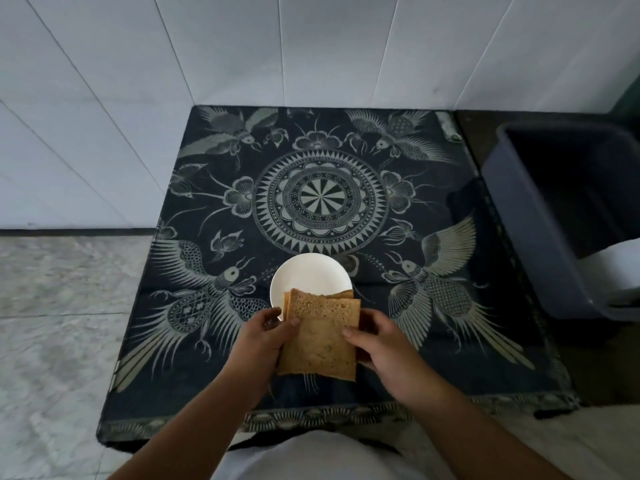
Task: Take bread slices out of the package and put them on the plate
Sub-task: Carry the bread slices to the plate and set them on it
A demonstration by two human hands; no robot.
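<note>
Both hands clamp one stack of bread slices (320,336) between them. The left hand (261,336) presses the stack's left edge, thumb on the top face, fingers curled beneath. The right hand (382,344) presses the right edge, thumb on top, remaining fingers hidden under the stack. At least two slices are visible, offset at the far edge; a third edge may show at the far right corner, but the exact count cannot be confirmed. The stack is held above the near rim of one white plate (306,277), its far end overlapping the plate, its near end over the cloth (322,199). One dark patterned cloth covers the table. To the right stands one grey bin (540,216), apart from the cloth.
</note>
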